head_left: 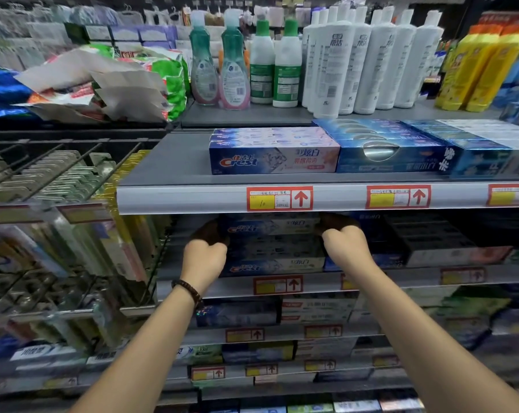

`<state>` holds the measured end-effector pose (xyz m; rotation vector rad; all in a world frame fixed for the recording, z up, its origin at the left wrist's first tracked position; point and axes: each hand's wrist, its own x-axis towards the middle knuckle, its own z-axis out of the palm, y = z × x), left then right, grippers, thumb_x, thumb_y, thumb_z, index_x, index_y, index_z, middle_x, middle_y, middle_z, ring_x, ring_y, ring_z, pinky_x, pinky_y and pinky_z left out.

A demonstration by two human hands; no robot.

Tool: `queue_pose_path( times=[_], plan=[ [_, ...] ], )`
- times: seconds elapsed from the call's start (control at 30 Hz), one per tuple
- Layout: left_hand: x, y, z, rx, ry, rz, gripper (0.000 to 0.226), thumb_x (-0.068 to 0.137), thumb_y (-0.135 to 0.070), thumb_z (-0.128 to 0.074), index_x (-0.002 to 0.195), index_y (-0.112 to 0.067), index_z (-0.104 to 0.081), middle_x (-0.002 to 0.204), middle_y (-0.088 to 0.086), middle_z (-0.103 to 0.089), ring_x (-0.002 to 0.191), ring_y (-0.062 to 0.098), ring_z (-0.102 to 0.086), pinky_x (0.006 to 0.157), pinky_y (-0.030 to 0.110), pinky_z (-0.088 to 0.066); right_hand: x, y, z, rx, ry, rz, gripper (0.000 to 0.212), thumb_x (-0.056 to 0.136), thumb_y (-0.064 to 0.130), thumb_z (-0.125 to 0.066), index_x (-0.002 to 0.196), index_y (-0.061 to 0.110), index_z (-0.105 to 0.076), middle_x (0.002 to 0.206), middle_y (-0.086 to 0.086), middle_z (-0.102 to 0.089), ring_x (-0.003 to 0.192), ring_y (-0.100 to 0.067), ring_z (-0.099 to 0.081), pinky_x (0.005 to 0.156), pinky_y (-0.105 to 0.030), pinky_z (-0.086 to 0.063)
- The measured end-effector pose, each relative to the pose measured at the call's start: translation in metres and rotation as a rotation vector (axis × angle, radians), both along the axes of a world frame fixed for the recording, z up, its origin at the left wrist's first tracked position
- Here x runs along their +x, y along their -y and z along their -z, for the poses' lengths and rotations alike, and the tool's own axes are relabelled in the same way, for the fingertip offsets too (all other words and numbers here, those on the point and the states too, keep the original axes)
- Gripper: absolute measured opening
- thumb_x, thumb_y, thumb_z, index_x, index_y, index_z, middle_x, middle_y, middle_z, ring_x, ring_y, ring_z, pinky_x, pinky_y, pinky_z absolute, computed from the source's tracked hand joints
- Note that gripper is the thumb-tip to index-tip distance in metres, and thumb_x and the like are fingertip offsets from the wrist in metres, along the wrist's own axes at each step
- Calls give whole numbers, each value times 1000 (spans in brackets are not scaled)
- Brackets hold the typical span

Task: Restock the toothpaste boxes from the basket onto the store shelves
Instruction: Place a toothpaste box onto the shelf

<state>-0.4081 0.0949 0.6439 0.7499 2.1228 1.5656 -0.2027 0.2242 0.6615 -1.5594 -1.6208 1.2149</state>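
Fingers of left hand (204, 257) and right hand (346, 248) are curling round blue-white cardboard Crest toothpaste box stack (273, 248) beneath grey price-tag rail (192, 198).

Grey metal shelves (174, 162) fill the view, tier under tier, and each front rail carries red-framed price tags (279, 198). At nine o'clock a wire peg-hook rack (58, 174) holds hanging packs. White bottles (335, 61) stand on the top tier at twelve o'clock, with yellow bottles (484, 64) at two o'clock. The lower tiers lie in shadow.
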Motion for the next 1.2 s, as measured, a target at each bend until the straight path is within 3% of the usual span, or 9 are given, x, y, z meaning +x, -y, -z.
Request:
queue_pose_path(
  times=[0.03,0.07,0.2,0.37,0.5,0.7,0.87,1.0,1.2],
  plan=[
    [0,-1,0,-10,12,19,25,93,9,-53,99,-9,-70,79,-12,-63,65,6,-50,63,15,-35,-1,-2,1,-10,4,5,25,95,8,-57,70,6,-50,71,-11,-46,68,-27,-47,62,-35,-34],
    [-2,-2,1,-19,26,26,26,93,9,-52,102,-6,-70,85,-6,-68,66,8,-51,59,25,-47,-1,-4,2,-22,1,10,24,94,8,-57,71,6,-50,71,-11,-47,69,-27,-47,62,-35,-34],
    [-3,-8,5,-61,87,-33,37,94,9,-47,125,11,-67,117,15,-71,88,30,-67,65,28,-43,-3,-8,3,-70,20,15,18,93,11,-58,77,6,-54,74,-11,-48,72,-28,-49,65,-37,-36],
    [-7,-13,10,-94,105,-38,28,98,5,-49,120,9,-67,118,22,-71,74,20,-54,92,48,-55,-7,-16,11,-36,-6,8,11,95,7,-60,104,11,-67,100,-18,-68,88,-32,-65,71,-34,-48],
    [-9,-17,16,-38,116,-22,26,101,2,-53,122,-3,-66,111,9,-68,91,22,-56,81,27,-42,-8,-20,18,4,2,-12,17,97,9,-63,113,16,-65,109,-14,-69,85,-22,-61,80,-35,-52],
    [-16,-22,26,-2,14,38,50,97,7,-53,91,-41,-62,89,-21,-62,90,18,-61,85,27,-43,-11,-27,19,-16,65,-20,26,92,14,-66,117,10,-69,121,-17,-71,103,-32,-68,96,-48,-59],
    [-16,-21,24,43,6,60,38,100,4,-55,118,-27,-67,110,-3,-67,93,15,-60,90,26,-43,-15,-33,20,27,95,-47,20,98,9,-64,117,16,-61,118,-13,-66,98,-27,-63,98,-46,-59],
    [-18,-23,28,57,7,80,47,98,6,-56,137,-18,-67,118,-6,-65,110,19,-60,96,25,-43,-19,-42,19,-1,149,-77,29,102,8,-59,131,9,-59,126,-15,-64,103,-25,-63,79,-30,-54],
    [-19,-23,32,58,26,119,51,96,5,-56,139,-21,-65,121,-5,-67,112,21,-62,97,28,-45,-18,-47,21,-76,200,-83,26,100,18,-61,126,13,-63,126,-13,-67,113,-27,-65,101,-39,-57]
  ],
)
